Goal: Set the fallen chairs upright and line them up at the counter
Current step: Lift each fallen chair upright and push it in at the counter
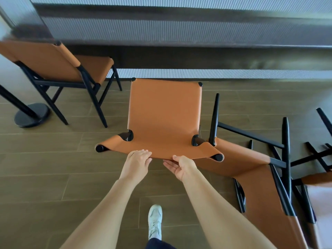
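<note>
Café or bar: ribbed counter [197, 31], matching leather chairs [59, 63], pedestal-table base [31, 115].

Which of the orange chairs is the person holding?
The middle chair: left hand and right hand hold its backrest. The left chair stands untouched; the right chair lies toppled.
</note>
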The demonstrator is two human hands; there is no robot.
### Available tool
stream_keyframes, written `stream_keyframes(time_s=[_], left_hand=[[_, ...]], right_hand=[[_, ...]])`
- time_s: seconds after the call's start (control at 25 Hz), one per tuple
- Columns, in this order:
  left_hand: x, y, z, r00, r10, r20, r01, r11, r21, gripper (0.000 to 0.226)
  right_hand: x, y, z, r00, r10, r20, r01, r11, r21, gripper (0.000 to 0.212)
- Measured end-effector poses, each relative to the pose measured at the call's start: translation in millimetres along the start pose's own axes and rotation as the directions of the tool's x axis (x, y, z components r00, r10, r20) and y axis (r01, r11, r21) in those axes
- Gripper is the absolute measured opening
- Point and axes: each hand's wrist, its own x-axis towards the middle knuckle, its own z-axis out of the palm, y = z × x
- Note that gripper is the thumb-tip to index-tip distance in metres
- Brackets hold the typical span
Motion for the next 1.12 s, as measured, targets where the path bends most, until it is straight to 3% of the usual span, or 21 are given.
stream_keyframes(time_s=[0.48, 0.72, 0.92, 1.12], left_hand=[[107.7, -3.9, -26.8, 0.998, 0.053, -0.019, -0.052, 0.998, 0.03, 0.031], [147.9, -0.6, -39.2, 1.0, -0.008, 0.02, 0.008, 1.0, 0.021, 0.05], [175.0, 3.6, -41.9, 0.998, -0.068, 0.012, 0.068, 0.997, 0.027, 0.063], [209.0, 6.8, -51.5, 0.994, -0.09, 0.054, 0.087, 0.995, 0.055, 0.061]], right_hand=[[32.0, -78.4, 56.3, 0.989, -0.149, -0.016, 0.15, 0.987, 0.063, 0.048], [49.9, -112.2, 78.4, 0.993, -0.121, 0.001, 0.121, 0.988, 0.092, 0.065], [61.7, -135.5, 94.0, 0.993, -0.117, -0.004, 0.117, 0.991, 0.069, 0.065], [72.1, -158.4, 109.9, 0.993, -0.117, -0.007, 0.117, 0.992, 0.055, 0.064]])
